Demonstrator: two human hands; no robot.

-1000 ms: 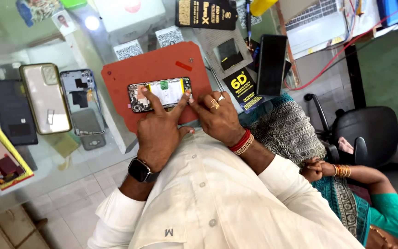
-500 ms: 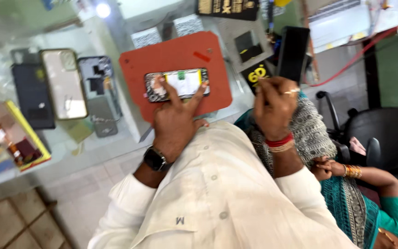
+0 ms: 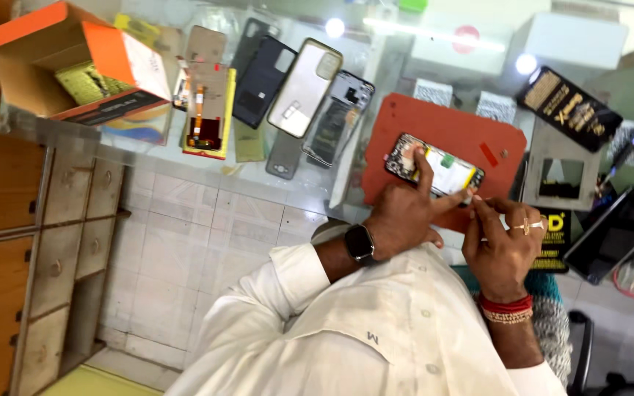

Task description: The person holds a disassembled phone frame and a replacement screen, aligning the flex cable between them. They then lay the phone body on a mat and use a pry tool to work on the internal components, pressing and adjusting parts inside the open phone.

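An opened phone point(image 3: 449, 170), its back off and the yellow-green battery and boards showing, lies on a red work mat point(image 3: 434, 125) on a glass counter. My left hand point(image 3: 401, 216), with a black smartwatch point(image 3: 359, 244) on the wrist, holds it down. The index finger presses on the phone's upper part and the thumb lies along its near edge. My right hand point(image 3: 500, 246) wears a ring and red bangles. Its thumb and fingers are pinched together at the phone's near right corner. Whether something small sits between those fingertips is hidden.
Several phone back covers and frames point(image 3: 306, 88) lie left of the mat, beside an open orange cardboard box point(image 3: 75, 59). To the right are a grey stand point(image 3: 560, 172), a black package point(image 3: 568, 108) and a black phone point(image 3: 614, 233). Wooden drawers point(image 3: 9, 242) stand at the left.
My right hand had lifted off to the right, near the black phone; it is now back at the opened phone's corner. My left hand stayed on the phone. The view swung left.
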